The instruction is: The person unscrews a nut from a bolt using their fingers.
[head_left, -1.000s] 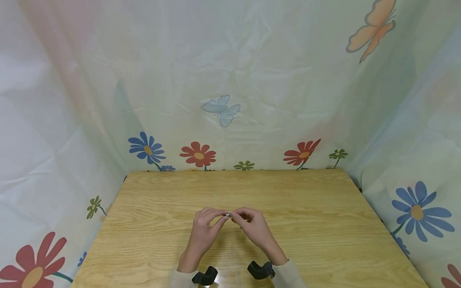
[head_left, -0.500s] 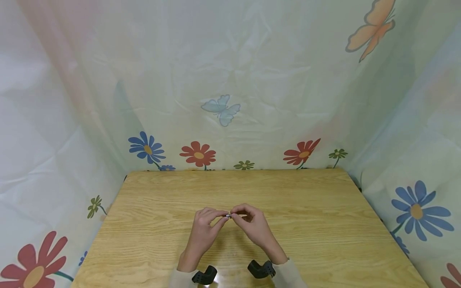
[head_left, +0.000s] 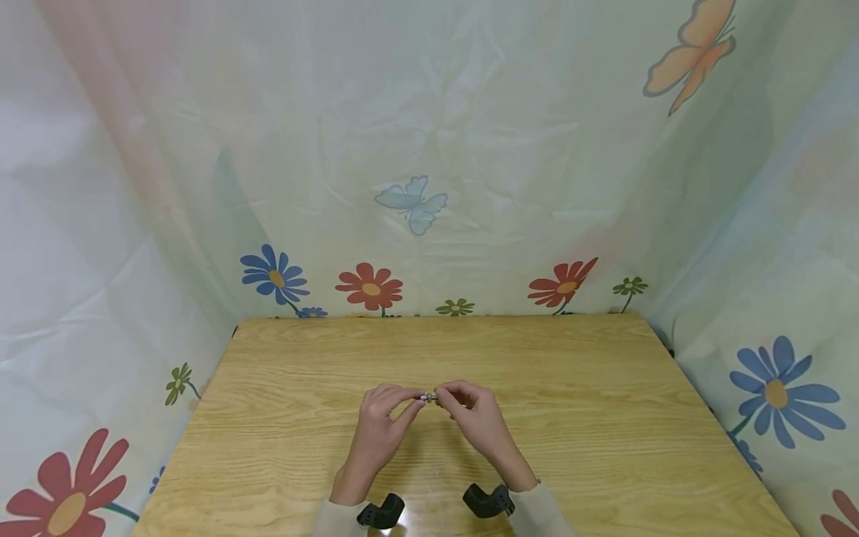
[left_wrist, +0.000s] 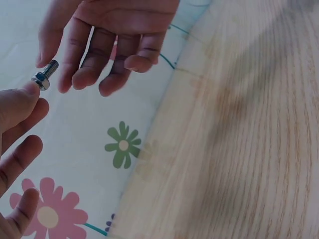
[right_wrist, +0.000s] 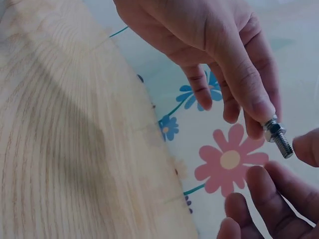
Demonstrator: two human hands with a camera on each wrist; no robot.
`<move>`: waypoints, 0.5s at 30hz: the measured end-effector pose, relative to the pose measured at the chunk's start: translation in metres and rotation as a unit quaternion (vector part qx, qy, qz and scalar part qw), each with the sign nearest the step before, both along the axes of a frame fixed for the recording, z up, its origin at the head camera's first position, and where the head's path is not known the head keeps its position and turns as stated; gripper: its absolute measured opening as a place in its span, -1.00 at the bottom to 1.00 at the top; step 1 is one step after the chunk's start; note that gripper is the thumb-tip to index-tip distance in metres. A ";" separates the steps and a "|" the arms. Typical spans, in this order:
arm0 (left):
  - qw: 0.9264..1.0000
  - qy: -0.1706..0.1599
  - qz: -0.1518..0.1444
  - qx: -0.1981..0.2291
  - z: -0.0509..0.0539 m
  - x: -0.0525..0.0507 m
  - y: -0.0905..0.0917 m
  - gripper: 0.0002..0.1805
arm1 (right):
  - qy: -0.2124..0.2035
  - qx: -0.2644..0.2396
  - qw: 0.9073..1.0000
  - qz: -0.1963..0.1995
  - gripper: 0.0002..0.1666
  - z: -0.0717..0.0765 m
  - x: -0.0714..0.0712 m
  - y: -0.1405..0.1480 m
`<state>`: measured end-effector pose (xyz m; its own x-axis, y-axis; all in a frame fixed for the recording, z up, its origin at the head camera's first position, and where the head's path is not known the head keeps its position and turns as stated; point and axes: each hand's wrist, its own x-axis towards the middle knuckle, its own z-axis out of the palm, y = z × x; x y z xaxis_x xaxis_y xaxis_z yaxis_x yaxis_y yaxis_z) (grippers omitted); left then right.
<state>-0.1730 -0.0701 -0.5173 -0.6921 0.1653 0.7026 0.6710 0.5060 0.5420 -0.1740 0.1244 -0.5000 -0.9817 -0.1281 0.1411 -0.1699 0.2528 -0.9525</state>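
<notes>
A small metal bolt [right_wrist: 279, 137] is held up over the desk [head_left: 302, 455], lying nearly level between two bare hands. The left hand [head_left: 379, 429], to the left of the bolt, pinches one end of it between thumb and fingertip; its other fingers hang loose and apart. The threaded end points away from that grip, toward the right hand [head_left: 479, 421]. A six-sided metal piece sits next to the left thumb on the bolt; whether it is a nut or the bolt's own head I cannot tell.

The right hand is on the right of the bolt, its thumb and fingers parted and lightly bent. Its thumb is just beside the threaded tip; whether they touch is hard to tell.

Nearer the person than the bolt are two pale sleeves [head_left: 540, 511] and two black wrist cameras [head_left: 382, 513]. The wood-grained desk spreads out below the bolt on every side. Well beyond the bolt hangs a pale curtain [head_left: 322, 112], printed with a blue butterfly [head_left: 412, 207], an orange butterfly [head_left: 694, 56] and red, blue and green flowers, and more of it hangs to the left and right of the bolt.
</notes>
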 end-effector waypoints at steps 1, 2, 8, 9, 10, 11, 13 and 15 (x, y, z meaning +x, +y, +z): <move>1.000 0.002 -0.001 0.001 0.000 0.000 0.000 -0.80 | -0.005 0.006 1.000 0.003 -0.76 0.000 0.000 0.000; 1.000 0.003 -0.001 0.002 0.000 0.000 0.000 -0.80 | -0.008 0.012 1.000 0.008 -0.74 0.000 0.001 0.000; 1.000 -0.004 0.000 0.002 0.002 0.001 0.001 -0.81 | -0.016 0.021 0.999 0.046 -0.71 0.002 0.003 -0.002; 1.000 -0.005 0.000 0.002 0.002 0.001 0.000 -0.81 | -0.016 0.020 0.998 0.049 -0.71 0.002 0.003 -0.002; 1.000 -0.003 0.001 0.001 0.002 0.001 0.000 -0.81 | -0.016 0.020 0.998 0.052 -0.72 0.002 0.003 -0.002; 1.000 -0.002 0.001 0.001 0.002 0.001 0.000 -0.81 | -0.016 0.020 0.998 0.054 -0.72 0.003 0.003 -0.002; 1.000 -0.004 0.001 0.001 0.002 0.001 0.000 -0.81 | -0.014 0.017 0.998 0.058 -0.73 0.003 0.003 -0.003; 1.000 -0.003 0.002 0.000 0.001 0.001 -0.001 -0.81 | -0.012 0.018 0.998 0.059 -0.73 0.002 0.003 -0.003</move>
